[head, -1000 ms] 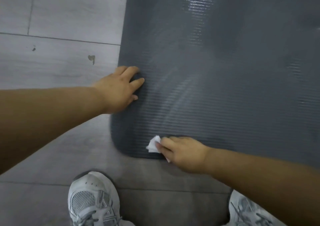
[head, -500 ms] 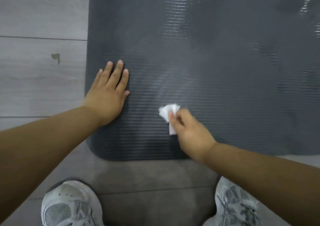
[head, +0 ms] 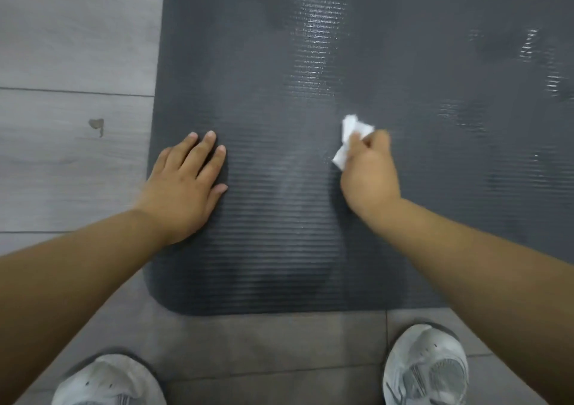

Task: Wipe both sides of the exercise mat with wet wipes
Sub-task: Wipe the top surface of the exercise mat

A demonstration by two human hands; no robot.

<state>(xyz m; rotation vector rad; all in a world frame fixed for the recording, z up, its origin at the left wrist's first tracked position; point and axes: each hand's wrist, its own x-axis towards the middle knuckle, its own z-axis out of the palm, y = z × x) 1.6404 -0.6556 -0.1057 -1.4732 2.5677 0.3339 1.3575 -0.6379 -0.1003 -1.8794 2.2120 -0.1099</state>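
A dark grey ribbed exercise mat lies flat on the floor and fills most of the view. Wet streaks shine on its upper middle and right. My left hand rests flat on the mat near its left edge, fingers spread, holding nothing. My right hand is further right, pressed to the mat and closed on a crumpled white wet wipe. The wipe sticks out past my fingers toward the far side.
Grey wood-look floor lies left of the mat, with a small dark mark. The mat's rounded near corner is just ahead of my two white sneakers, which stand on grey tiles.
My right hand has swept the wipe from the mat's near edge away from me and to the right. My left hand has flattened onto the mat.
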